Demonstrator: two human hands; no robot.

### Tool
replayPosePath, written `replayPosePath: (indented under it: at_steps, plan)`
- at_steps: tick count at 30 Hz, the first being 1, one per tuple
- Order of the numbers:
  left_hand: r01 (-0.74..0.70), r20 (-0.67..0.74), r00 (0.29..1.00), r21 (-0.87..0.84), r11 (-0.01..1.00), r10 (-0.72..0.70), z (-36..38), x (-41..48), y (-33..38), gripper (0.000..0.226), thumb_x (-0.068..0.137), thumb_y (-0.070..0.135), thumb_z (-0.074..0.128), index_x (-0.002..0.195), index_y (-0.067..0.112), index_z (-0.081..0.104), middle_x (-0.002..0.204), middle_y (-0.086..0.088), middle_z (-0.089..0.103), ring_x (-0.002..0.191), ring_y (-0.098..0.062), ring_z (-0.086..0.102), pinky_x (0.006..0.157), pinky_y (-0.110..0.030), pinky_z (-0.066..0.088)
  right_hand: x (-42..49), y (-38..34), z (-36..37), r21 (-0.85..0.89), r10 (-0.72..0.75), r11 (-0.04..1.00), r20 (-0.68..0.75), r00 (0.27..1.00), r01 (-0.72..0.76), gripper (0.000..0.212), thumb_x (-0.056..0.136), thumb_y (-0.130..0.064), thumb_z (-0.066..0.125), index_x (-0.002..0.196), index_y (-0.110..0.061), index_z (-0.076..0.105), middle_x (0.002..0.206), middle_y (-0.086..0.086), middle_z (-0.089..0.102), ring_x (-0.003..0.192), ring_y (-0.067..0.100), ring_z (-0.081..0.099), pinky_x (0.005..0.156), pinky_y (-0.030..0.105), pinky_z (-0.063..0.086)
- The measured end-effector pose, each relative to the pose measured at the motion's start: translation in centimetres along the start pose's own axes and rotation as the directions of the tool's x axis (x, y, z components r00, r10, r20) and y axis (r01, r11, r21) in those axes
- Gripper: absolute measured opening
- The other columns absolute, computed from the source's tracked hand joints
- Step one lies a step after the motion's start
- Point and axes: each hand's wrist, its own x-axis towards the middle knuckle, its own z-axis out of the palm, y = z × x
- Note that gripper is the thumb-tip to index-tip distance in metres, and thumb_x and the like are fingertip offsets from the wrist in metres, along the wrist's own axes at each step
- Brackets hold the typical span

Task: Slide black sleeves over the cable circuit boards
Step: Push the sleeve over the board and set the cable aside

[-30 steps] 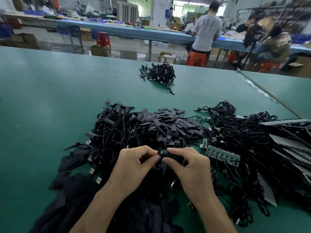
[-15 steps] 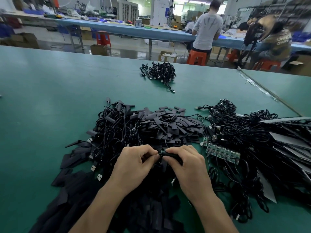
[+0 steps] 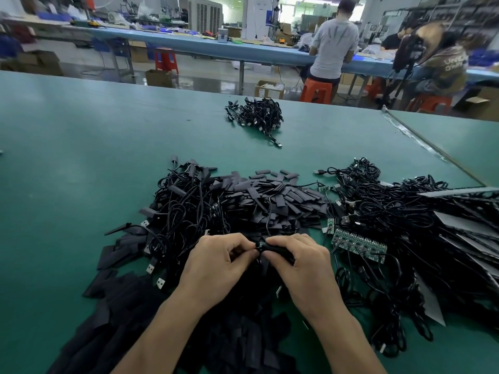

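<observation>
Barely anything shifts: both hands stay bunched together at the near centre of the green table (image 3: 81, 157). The right hand (image 3: 305, 268) grips a black sleeve (image 3: 275, 249) along its length while the left hand (image 3: 218, 263) pinches that sleeve's left end, on the near side of the heap of loose sleeves (image 3: 283, 201). There are tangled cables (image 3: 391, 211) to the right and a small bundle (image 3: 256, 114) far off.

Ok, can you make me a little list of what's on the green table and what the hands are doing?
table: green
left hand: pinches one end of the black sleeve
right hand: grips that sleeve
middle pile: loose sleeves
right pile: tangled cables
green boards: right of the right hand
far away: small bundle of cables, alone
</observation>
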Motion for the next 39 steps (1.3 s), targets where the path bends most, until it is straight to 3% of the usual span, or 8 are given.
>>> replayPosePath:
  at_steps: [3,6,12,16,26,33,35,39]
  plan:
    - [0.016,-0.023,1.000,0.002,1.000,-0.016,0.09,-0.08,0.19,0.006,0.084,0.038,0.071,0.087,0.035,0.075,0.073,0.021,0.071,0.063,-0.007,0.068,0.063,-0.042,0.058,-0.06,-0.25,-0.01,0.010,0.016,1.000,-0.015,1.000,-0.016,0.033,0.077,-0.027,0.084,0.109,-0.020,0.076,0.093,-0.018,0.066,0.092,0.001,0.060,0.085,0.015,0.047]
    - [0.050,-0.057,0.997,-0.004,0.999,-0.050,0.10,0.01,0.03,0.004,0.086,0.029,0.076,0.085,0.033,0.075,0.070,0.019,0.071,0.062,-0.006,0.068,0.063,-0.043,0.058,-0.07,-0.24,-0.36,0.097,0.096,0.991,-0.060,0.994,-0.090,0.038,0.075,-0.034,0.084,0.109,-0.023,0.076,0.095,-0.022,0.065,0.092,-0.001,0.063,0.085,0.017,0.049]
    - [0.075,-0.068,0.995,0.018,0.997,-0.073,0.19,-0.01,0.03,0.006,0.086,0.027,0.077,0.085,0.033,0.075,0.069,0.021,0.069,0.061,-0.005,0.067,0.064,-0.042,0.058,-0.14,0.02,-0.46,0.244,0.168,0.958,-0.044,0.985,-0.152,0.019,0.075,-0.024,0.085,0.093,-0.023,0.079,0.082,-0.016,0.072,0.080,-0.004,0.067,0.070,0.008,0.048]
    - [0.076,-0.044,0.996,0.032,0.997,-0.075,0.15,-0.01,0.00,0.004,0.086,0.029,0.077,0.085,0.033,0.075,0.068,0.019,0.069,0.061,-0.007,0.067,0.063,-0.041,0.058,-0.15,0.26,-0.36,0.224,0.160,0.963,-0.016,0.987,-0.152,0.017,0.076,-0.025,0.085,0.092,-0.024,0.079,0.080,-0.015,0.071,0.077,-0.002,0.067,0.067,0.008,0.047]
    - [0.050,-0.028,0.998,0.061,0.997,-0.049,0.04,-0.11,0.16,0.004,0.084,0.029,0.078,0.084,0.032,0.075,0.069,0.022,0.069,0.062,-0.004,0.066,0.063,-0.039,0.058,-0.09,0.55,-0.26,0.121,0.087,0.989,-0.011,0.996,-0.085,0.020,0.078,-0.029,0.082,0.096,-0.022,0.078,0.084,-0.021,0.065,0.084,-0.004,0.064,0.077,0.009,0.047]
    - [0.073,-0.032,0.997,-0.025,0.997,-0.074,-0.18,-0.06,0.29,0.004,0.085,0.030,0.077,0.084,0.034,0.075,0.073,0.021,0.071,0.066,-0.002,0.068,0.066,-0.038,0.060,-0.20,0.19,-0.18,0.105,0.031,0.994,-0.029,0.999,-0.028,0.008,0.086,-0.033,0.074,0.082,-0.025,0.075,0.073,-0.028,0.060,0.079,0.001,0.062,0.071,0.011,0.045]
    - [0.086,-0.019,0.996,-0.031,0.996,-0.086,-0.16,-0.14,0.24,0.004,0.084,0.031,0.078,0.084,0.035,0.076,0.073,0.021,0.071,0.066,-0.002,0.068,0.067,-0.039,0.060,-0.27,0.25,-0.16,0.136,0.044,0.990,-0.041,0.998,-0.038,0.004,0.084,-0.028,0.078,0.087,-0.026,0.076,0.078,-0.029,0.062,0.083,-0.001,0.064,0.074,0.012,0.047]
    - [0.099,-0.033,0.994,-0.093,0.991,-0.102,-0.15,-0.19,0.27,0.011,0.083,0.027,0.079,0.087,0.036,0.075,0.077,0.019,0.073,0.070,-0.002,0.071,0.072,-0.039,0.061,-0.19,0.37,-0.15,0.173,0.072,0.983,-0.023,0.997,-0.067,0.021,0.081,-0.032,0.079,0.100,-0.025,0.077,0.089,-0.027,0.066,0.092,-0.006,0.064,0.081,0.011,0.048]
